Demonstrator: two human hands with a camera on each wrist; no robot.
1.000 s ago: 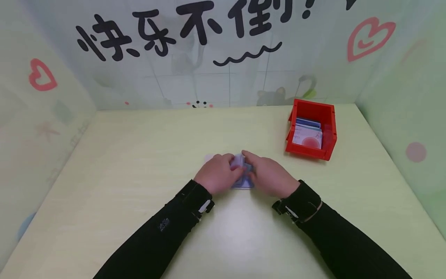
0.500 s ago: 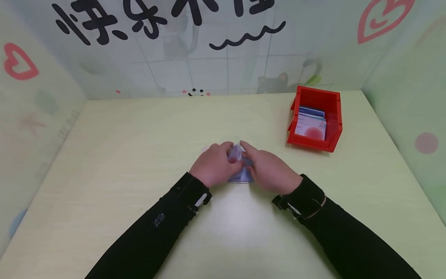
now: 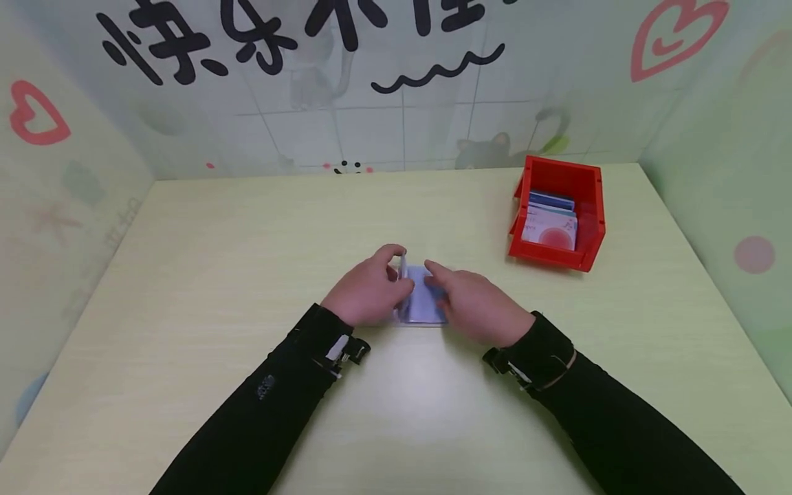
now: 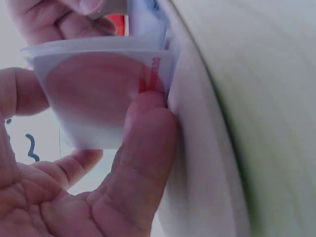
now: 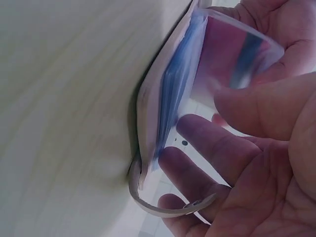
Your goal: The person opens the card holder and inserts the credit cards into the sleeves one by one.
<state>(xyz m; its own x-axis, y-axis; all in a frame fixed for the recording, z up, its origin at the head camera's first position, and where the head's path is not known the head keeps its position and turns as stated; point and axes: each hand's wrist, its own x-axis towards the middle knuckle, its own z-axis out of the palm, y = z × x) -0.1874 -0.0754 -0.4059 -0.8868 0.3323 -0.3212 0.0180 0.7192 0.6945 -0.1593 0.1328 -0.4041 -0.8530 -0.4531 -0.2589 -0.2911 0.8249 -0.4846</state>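
Observation:
A small card holder lies unfolded, its bluish-violet page (image 3: 424, 302) facing up between the hands. In the head view my left hand (image 3: 369, 289) holds a raised clear sleeve; the left wrist view shows this sleeve (image 4: 91, 94) with a pink disc pattern between thumb and fingers. My right hand (image 3: 485, 308) is at the holder's right edge, fingers loosely bent. In the right wrist view, fingertips of the right hand (image 5: 256, 173) touch the edges of stacked blue sleeves (image 5: 173, 94). A pale strap (image 5: 160, 212) curves from the cover beside them.
A red bin (image 3: 557, 258) stands at the back right of the light wooden table (image 3: 247, 234), with several upright cards (image 3: 551, 225) inside. Printed panels (image 3: 371, 134) enclose the table at the back and both sides.
My left hand has moved leftward with the raised sleeve, uncovering more of the violet page. The right hand has stayed nearly in place at the right edge.

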